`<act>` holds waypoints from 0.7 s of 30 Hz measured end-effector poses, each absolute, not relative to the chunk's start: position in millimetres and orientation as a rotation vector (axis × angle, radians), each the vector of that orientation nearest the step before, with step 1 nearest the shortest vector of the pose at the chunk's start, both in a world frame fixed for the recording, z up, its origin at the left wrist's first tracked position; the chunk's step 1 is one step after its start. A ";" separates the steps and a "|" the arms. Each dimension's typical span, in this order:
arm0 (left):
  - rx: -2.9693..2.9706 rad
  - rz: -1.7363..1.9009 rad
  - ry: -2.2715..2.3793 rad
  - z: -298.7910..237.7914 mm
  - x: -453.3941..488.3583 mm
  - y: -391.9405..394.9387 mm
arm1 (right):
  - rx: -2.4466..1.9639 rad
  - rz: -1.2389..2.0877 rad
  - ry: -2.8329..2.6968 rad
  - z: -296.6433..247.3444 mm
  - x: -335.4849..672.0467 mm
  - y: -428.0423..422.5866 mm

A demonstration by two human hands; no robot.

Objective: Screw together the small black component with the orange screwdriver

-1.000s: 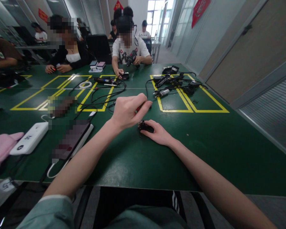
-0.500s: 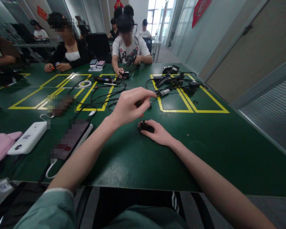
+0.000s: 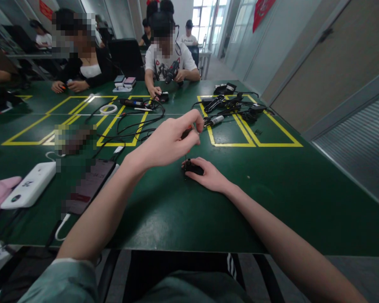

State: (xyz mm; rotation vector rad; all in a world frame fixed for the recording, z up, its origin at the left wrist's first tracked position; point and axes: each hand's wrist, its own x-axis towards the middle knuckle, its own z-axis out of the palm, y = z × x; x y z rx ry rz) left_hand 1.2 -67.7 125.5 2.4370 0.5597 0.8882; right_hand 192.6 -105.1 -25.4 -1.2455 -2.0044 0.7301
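Note:
My left hand (image 3: pixel 167 141) is closed around the handle of a screwdriver (image 3: pixel 186 133), which shows dark with some red between the fingers. Its thin shaft points down to a small black part (image 3: pixel 194 168) on the green table. My right hand (image 3: pixel 210 176) grips that part from the right, with thumb and fingers on either side. The exact kind of the black part is too small to tell. The screwdriver's tip is hard to make out against it.
Black cables and tools (image 3: pixel 230 107) lie beyond my hands, near yellow tape outlines. To the left are a phone (image 3: pixel 90 185), a white power bank (image 3: pixel 30 185) and a pink cloth item (image 3: pixel 1 195). Across the table a person (image 3: pixel 166 59) holds a power drill (image 3: pixel 172 71).
The fingers of my left hand have curled and turned at the top of the screwdriver handle, and the wrist is lower. My right hand stays on the black part. The view has shifted slightly.

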 end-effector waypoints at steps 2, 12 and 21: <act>2.314 0.816 0.561 127.3 0.3 -71.5 | -1.249 0.731 -1.999 -25.3 191.8 -105.1; 2.030 0.733 0.550 110.8 -20.3 -49.6 | -1.254 0.680 -2.013 -26.5 191.0 -104.4; 2.124 0.807 0.568 99.6 -20.2 -28.4 | -1.256 0.678 -2.034 -24.3 191.0 -104.4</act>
